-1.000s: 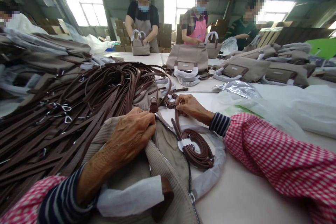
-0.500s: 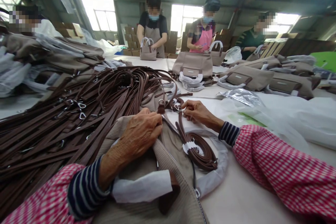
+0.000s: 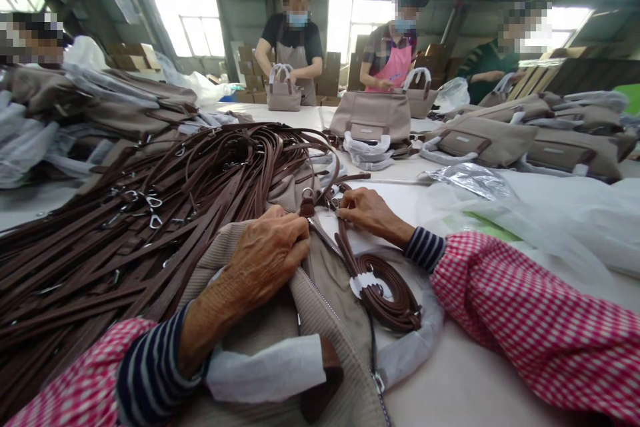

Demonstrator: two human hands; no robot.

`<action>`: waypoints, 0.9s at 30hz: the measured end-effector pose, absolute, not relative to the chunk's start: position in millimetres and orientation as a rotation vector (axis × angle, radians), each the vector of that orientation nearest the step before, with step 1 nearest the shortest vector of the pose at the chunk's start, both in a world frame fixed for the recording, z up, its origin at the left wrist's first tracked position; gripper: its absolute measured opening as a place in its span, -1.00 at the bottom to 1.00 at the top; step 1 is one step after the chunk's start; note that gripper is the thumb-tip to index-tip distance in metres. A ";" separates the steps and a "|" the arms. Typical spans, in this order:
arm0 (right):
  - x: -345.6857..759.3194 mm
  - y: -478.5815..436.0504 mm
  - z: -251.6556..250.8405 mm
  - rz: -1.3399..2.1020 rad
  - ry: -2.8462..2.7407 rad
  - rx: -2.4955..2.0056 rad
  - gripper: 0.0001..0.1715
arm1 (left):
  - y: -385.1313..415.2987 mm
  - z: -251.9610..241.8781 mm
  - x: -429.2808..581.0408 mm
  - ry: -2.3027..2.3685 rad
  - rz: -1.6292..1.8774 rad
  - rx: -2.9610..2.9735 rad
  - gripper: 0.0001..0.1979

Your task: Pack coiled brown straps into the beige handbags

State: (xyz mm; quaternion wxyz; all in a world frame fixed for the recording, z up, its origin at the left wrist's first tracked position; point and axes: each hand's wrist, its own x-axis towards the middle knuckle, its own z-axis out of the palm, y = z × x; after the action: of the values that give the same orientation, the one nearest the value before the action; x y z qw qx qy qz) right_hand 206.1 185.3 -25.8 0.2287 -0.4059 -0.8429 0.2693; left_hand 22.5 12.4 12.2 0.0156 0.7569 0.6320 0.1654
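My left hand [image 3: 265,257] rests on a taupe canvas handbag [image 3: 330,303], its fingers at the zipper [image 3: 323,240] just below a brown leather tab with a metal ring [image 3: 307,203]. My right hand [image 3: 367,210] pinches a narrow brown leather strap [image 3: 345,243] close to a small metal clasp, next to that ring. The strap's coil [image 3: 385,293], bound with a white paper band, lies on clear plastic beside the bag. A large heap of brown straps with metal clasps [image 3: 150,213] lies left of my left hand.
White tissue [image 3: 265,367] sticks out of the bag. White plastic sheeting [image 3: 550,220] and a silvery bag [image 3: 470,180] lie to the right. Finished taupe bags [image 3: 480,140] line the white table [image 3: 465,373]. Several co-workers [image 3: 295,33] stand beyond, before cardboard boxes [image 3: 250,73].
My head view has shifted slightly. My right hand has moved a little left, closer to the metal ring, and my left hand stays on the bag near the zipper.
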 end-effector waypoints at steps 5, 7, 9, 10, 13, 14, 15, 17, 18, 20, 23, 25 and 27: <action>202.5 181.3 -24.7 0.748 -2.300 -1.072 -0.90 | 12.1 13.1 21.7 1.957 0.538 2.334 -0.80; 209.7 178.6 -17.8 0.835 -2.275 -1.050 -0.90 | 11.8 14.5 21.4 1.969 0.530 2.309 -0.80; 221.3 172.5 -5.8 0.987 -2.214 -1.003 -0.88 | 11.6 16.2 21.4 1.980 0.519 2.278 -0.80; 227.4 167.7 1.6 1.076 -2.185 -0.966 -0.87 | 11.6 16.9 21.5 1.987 0.513 2.261 -0.81; 240.0 146.2 22.9 1.325 -2.187 -0.842 -0.87 | 12.1 18.1 21.6 2.021 0.500 2.209 -0.81; 240.8 137.4 27.5 1.375 -2.226 -0.807 -0.88 | 12.4 18.2 21.5 2.028 0.503 2.192 -0.82; 239.7 128.2 30.1 1.405 -2.265 -0.769 -0.88 | 12.7 18.3 21.4 2.030 0.508 2.178 -0.82; 232.7 110.9 29.0 1.357 -2.310 -0.709 -0.86 | 13.1 18.4 20.9 2.029 0.530 2.143 -0.82; 227.9 103.5 25.6 1.272 -2.318 -0.693 -0.84 | 13.4 18.5 20.7 2.025 0.546 2.125 -0.81; 218.5 92.2 15.6 1.050 -2.326 -0.700 -0.82 | 13.8 18.8 20.5 2.012 0.580 2.087 -0.80; 211.0 83.2 -1.0 0.776 -2.376 -0.785 -0.79 | 14.3 19.2 21.0 1.985 0.628 2.036 -0.81; 211.0 80.4 -8.9 0.670 -2.390 -0.833 -0.78 | 14.5 19.4 21.7 1.988 0.640 2.018 -0.81; 212.9 79.2 -13.2 0.612 -2.364 -0.837 -0.79 | 14.6 19.4 22.5 1.996 0.646 2.002 -0.81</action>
State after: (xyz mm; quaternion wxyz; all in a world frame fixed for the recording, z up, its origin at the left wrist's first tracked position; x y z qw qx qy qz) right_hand 212.9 79.2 -13.2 0.2764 -0.3116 -0.8801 0.2277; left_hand 22.5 14.6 19.4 0.1207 0.6853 0.6833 0.2213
